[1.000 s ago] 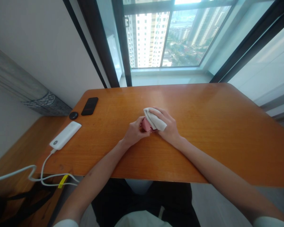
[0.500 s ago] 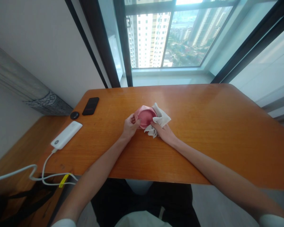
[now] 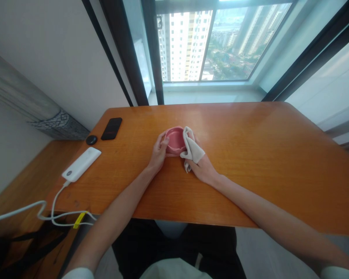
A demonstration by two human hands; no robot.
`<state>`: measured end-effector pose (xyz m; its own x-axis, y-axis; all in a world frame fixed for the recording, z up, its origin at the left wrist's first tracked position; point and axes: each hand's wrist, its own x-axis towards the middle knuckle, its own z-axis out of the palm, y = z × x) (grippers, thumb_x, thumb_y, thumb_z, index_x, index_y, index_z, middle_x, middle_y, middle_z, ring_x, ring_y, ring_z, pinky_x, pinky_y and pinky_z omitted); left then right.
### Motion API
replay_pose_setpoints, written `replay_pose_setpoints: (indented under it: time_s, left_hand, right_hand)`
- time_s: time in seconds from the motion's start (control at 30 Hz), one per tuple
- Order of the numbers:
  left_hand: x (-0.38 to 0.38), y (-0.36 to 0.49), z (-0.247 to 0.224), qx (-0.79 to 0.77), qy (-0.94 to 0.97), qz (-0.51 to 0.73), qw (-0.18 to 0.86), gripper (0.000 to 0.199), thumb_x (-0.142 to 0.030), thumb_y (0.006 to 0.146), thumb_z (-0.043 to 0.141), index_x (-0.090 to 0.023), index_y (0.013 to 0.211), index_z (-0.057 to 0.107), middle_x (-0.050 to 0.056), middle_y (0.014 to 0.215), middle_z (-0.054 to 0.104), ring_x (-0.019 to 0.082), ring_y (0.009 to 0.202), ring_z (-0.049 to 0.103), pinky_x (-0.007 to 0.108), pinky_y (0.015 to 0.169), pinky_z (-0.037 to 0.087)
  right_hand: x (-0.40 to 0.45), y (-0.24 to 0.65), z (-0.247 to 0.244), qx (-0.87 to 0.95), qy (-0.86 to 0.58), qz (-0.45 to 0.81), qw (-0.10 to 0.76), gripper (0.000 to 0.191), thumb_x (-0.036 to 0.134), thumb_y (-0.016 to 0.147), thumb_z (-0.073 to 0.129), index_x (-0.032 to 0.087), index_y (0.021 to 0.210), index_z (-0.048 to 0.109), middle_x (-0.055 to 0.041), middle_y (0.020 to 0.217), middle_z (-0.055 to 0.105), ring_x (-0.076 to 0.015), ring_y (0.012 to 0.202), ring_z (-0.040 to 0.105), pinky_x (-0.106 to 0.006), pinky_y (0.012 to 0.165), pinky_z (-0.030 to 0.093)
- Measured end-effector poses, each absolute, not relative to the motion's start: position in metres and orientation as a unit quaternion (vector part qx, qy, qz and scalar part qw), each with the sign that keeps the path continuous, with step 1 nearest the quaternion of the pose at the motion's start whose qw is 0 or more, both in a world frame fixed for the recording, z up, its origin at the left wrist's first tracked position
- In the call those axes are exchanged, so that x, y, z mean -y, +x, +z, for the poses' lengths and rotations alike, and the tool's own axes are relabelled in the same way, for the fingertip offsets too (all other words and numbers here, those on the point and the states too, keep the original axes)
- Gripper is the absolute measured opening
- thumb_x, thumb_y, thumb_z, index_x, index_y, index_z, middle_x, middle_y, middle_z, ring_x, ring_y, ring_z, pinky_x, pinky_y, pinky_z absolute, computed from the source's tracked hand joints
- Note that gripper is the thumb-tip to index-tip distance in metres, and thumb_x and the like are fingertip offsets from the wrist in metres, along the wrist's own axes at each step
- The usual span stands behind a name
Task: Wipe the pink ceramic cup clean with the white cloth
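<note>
Centre of frame, on the orange wood tabletop: one pink round dish, shallow, hollow side up, held between two bare hands. Left hand: grip curved wide around the dish's left side, fingers against its outer wall. Right hand: narrow grip on a white cloth, which is folded over the dish's right rim and trails below the hand. Whether the dish bears on the tabletop or sits just above it cannot be told. Handling note: a steady left-hand hold, with the cloth kept snug to the rim, best suits a smooth dish on this glossy surface. Upper left of the tabletop: black smartphone and small black round puck. Left edge: white power bank, its white cable running to lower left past a yellow tag. Top of frame: window facing high-rise towers.
</note>
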<state>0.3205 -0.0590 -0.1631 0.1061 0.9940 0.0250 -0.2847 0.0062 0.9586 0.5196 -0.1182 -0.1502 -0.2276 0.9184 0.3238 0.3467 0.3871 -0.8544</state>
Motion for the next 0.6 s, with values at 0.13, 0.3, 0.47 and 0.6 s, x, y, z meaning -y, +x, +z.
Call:
replay_pose_setpoints:
  time_s: [0.13, 0.3, 0.47, 0.6]
  left_hand:
    - [0.058, 0.318, -0.164, -0.348, 0.541, 0.487, 0.59, 0.09, -0.064, 0.083, 0.092, -0.023, 0.153, 0.054, 0.016, 0.161, 0.064, 0.036, 0.143, 0.068, 0.051, 0.115, 0.064]
    - [0.051, 0.308, -0.165, -0.374, 0.667, 0.43, 0.48, 0.109, -0.056, 0.07, 0.102, -0.025, 0.161, 0.051, 0.015, 0.163, 0.062, 0.036, 0.149, 0.063, 0.052, 0.125, 0.054]
    - [0.047, 0.3, -0.166, -0.485, 0.753, 0.349, 0.275, 0.092, -0.056, 0.071, 0.103, -0.026, 0.15, 0.066, 0.013, 0.153, 0.069, 0.04, 0.148, 0.059, 0.058, 0.13, 0.039]
    - [0.045, 0.302, -0.168, -0.483, 0.779, 0.317, 0.244, 0.086, -0.059, 0.074, 0.1, -0.024, 0.146, 0.068, 0.014, 0.152, 0.07, 0.041, 0.147, 0.058, 0.056, 0.128, 0.04]
  right_hand:
    - [0.109, 0.535, -0.157, 0.745, -0.446, 0.252, 0.427, 0.075, 0.039, 0.111, 0.055, 0.039, 0.18, 0.026, 0.0028, 0.192, 0.012, -0.0348, 0.175, 0.027, -0.062, 0.139, 0.038]
    - [0.105, 0.546, -0.155, 0.766, -0.466, 0.208, 0.391, 0.075, 0.03, 0.109, 0.052, 0.034, 0.18, 0.028, -0.0047, 0.19, 0.023, -0.034, 0.166, 0.046, -0.058, 0.134, 0.046]
    - [0.106, 0.551, -0.152, 0.802, -0.455, 0.18, 0.342, 0.072, 0.022, 0.107, 0.046, 0.031, 0.178, 0.035, -0.0059, 0.189, 0.026, -0.033, 0.167, 0.044, -0.054, 0.132, 0.049]
    - [0.104, 0.55, -0.153, 0.803, -0.451, 0.179, 0.345, 0.068, 0.024, 0.107, 0.047, 0.024, 0.175, 0.043, -0.0087, 0.191, 0.018, -0.0334, 0.173, 0.032, -0.055, 0.134, 0.047]
